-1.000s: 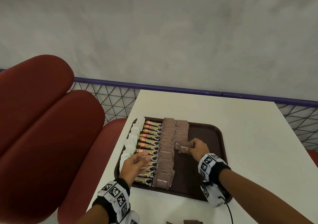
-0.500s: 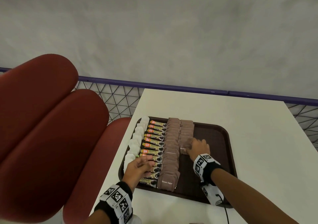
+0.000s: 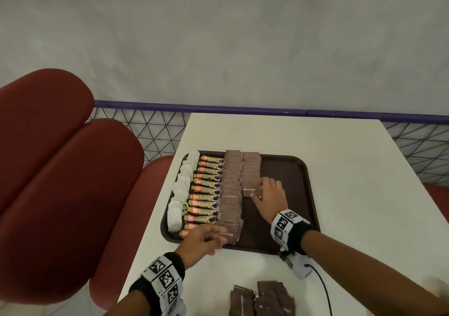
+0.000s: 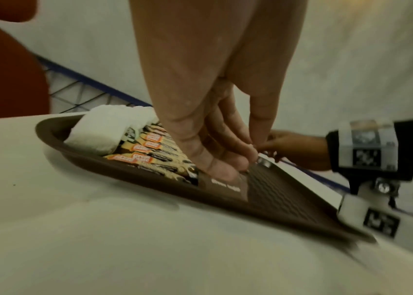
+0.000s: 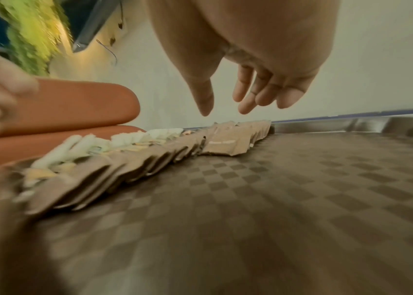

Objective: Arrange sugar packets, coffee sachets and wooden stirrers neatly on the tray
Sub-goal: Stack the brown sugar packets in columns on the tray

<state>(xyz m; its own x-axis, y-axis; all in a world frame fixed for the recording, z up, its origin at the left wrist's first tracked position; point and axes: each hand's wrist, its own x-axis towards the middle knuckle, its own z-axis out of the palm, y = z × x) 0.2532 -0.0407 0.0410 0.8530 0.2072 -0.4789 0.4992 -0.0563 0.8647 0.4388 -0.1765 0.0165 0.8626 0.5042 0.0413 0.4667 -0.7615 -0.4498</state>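
Loose-fingered and holding nothing, that's both hands right now. Nearest to us, spare brown sugar packets (image 3: 263, 300) lie on the white table (image 3: 352, 170), short of the tray (image 3: 301, 194). Left hand (image 3: 200, 242) hovers slack over the tray's near edge, by the coffee sachets (image 3: 206, 191). Further in, right hand (image 3: 269, 197) has relaxed fingers beside the end of the short second sugar row (image 3: 251, 174), thumb just touching the last packet. That row runs front to back, unfinished, and the spare packets sit closer to the right hand, I'd say. No stirrers visible.
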